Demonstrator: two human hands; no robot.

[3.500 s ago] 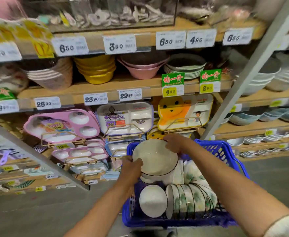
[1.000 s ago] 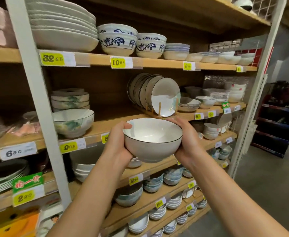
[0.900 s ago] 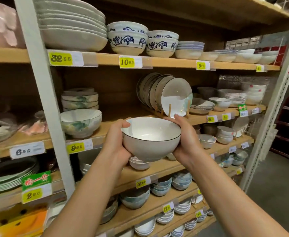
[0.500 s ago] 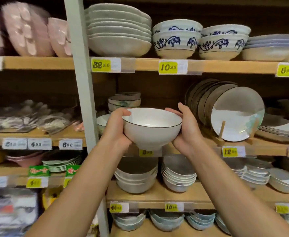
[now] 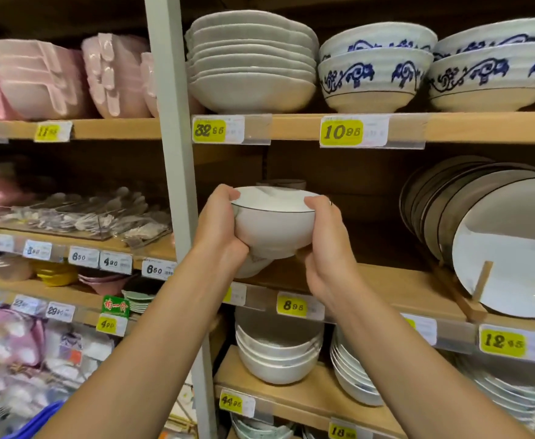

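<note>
Since half a sec ago we've pushed the white bowl [image 5: 274, 229] up and in, from out front of the shelf edge to over the middle shelf [image 5: 386, 277] itself; view's closer too. Fingers [image 5: 225, 193] first: both thumbs hook over the rim and the rest wrap the wall, mostly hidden behind it, so each set is curled round the bowl, not spread. Left hand [image 5: 218, 229] takes the left wall, right hand [image 5: 326, 245] the right. We'd guess the two-sided grip is because glazed ceramic is slick, and a level rim lets it go down straight.

Bowl's upright, in the air, just right of the grey post [image 5: 174, 153] and directly over a pale bowl [image 5: 252, 269] on the shelf; can't tell if they touch. Prob. we're nesting it there, above the 8.98 tag [image 5: 291, 306].

Bowl: smooth gloss white, thin dark line round the lip, deep round wall narrowing to a small foot.

Further out, the shelf is bare pale wood. To the right, dark-rimmed plates [image 5: 513, 248] stand on edge vs. a wooden peg [image 5: 483, 280], which keeps them from rolling. Above, ribbed bowls w/ blue scrollwork [image 5: 374, 77] sit stacked. Below, plain white bowls [image 5: 277, 356] nest rim-up to save room.
</note>
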